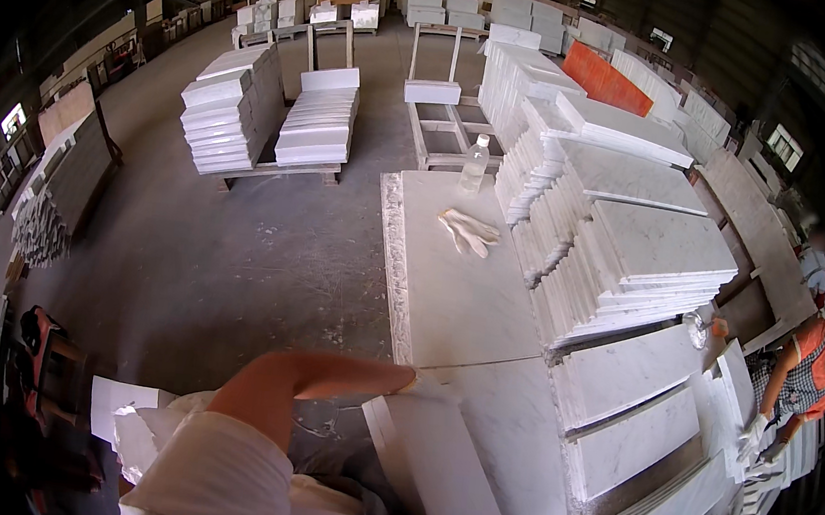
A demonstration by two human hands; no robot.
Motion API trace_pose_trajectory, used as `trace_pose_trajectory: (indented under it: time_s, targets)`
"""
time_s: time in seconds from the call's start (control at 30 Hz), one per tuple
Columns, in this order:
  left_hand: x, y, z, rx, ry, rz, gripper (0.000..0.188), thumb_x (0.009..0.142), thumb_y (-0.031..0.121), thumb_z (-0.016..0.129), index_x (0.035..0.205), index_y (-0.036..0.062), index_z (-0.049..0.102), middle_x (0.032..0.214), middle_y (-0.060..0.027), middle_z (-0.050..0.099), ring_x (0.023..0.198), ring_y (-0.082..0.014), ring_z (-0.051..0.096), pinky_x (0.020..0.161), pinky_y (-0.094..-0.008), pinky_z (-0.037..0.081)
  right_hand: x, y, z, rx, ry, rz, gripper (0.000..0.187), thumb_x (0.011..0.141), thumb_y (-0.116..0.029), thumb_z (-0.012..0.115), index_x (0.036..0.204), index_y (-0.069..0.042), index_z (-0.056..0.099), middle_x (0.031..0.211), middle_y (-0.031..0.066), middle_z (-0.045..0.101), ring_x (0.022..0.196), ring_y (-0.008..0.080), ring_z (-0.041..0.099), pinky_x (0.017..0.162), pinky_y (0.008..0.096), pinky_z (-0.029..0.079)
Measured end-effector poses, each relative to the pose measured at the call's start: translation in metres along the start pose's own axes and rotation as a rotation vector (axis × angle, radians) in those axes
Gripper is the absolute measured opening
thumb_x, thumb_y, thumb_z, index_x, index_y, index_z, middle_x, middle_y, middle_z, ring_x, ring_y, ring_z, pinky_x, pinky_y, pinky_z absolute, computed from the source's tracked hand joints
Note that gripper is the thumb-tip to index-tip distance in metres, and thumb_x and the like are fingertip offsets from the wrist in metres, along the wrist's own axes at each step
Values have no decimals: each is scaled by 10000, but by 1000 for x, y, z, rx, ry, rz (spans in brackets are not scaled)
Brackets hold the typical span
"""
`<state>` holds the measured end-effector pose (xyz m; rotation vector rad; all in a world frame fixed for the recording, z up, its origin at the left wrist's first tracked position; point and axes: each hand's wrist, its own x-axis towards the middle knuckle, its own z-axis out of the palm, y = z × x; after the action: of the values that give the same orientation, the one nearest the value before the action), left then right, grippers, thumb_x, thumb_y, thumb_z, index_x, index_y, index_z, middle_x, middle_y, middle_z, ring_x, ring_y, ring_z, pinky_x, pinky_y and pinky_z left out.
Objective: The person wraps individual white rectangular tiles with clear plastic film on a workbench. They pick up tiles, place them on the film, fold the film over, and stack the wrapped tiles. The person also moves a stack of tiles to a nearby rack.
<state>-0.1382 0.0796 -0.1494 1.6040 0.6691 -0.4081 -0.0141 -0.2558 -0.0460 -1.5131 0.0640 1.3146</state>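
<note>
Slab [455, 473] sits at the near left edge of the desk [477, 315], its near end cut off by the bottom of the view. The left hand [432, 387], white-gloved, is at its far end; white on white hides the fingers, so how far they are curled, or whether they grip, I cannot tell. The right hand is out of sight.

If the slab's weight came to lie past the desk's edge, it could tip toward the legs; a smooth glove on smooth stone might slip, and a knock could chip a corner. The uneven stack [627, 230] on the right could shift if bumped, and the bottle [474, 167] beside it could topple.

The desk is topped with pale stone, a dark seam across it and a rough left side; spare gloves [470, 231] lie on it. Around it is a dim hall with a grey, scuffed floor [261, 262], more stacks [232, 113] on pallets, an orange panel [607, 77] and, at right, a gloved co-worker [802, 374].
</note>
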Motion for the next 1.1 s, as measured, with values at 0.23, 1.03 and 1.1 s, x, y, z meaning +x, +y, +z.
trace_pose_trajectory:
  time_s: [0.23, 1.03, 1.1]
  targets:
    - [-116, -5, -17, -125, 185, -285, 773, 847, 674, 543, 1317, 62, 595, 1286, -135, 619, 1181, -268, 581, 985, -381, 439, 14, 0, 28, -79, -58, -8, 583, 919, -396, 639, 1340, -17, 504, 1166, 119, 640, 998, 231, 635, 823, 368, 533]
    - [-378, -265, -278, -701, 956, -243, 553, 931, 531, 515, 936, -3, 659, 818, -71, 636, 754, -183, 619, 645, -387, 494, 154, -125, 347, -374, -319, 16, 585, 908, -353, 658, 1328, 29, 519, 1204, 125, 631, 1059, 225, 610, 901, 347, 481]
    - [-395, -252, -306, -464, 1025, -254, 546, 947, 525, 506, 952, -2, 649, 823, -79, 637, 757, -190, 628, 667, -384, 512, 167, -139, 393, -531, -194, -51, 502, 936, -274, 612, 1329, 26, 531, 1238, 162, 619, 1151, 267, 575, 1006, 373, 432]
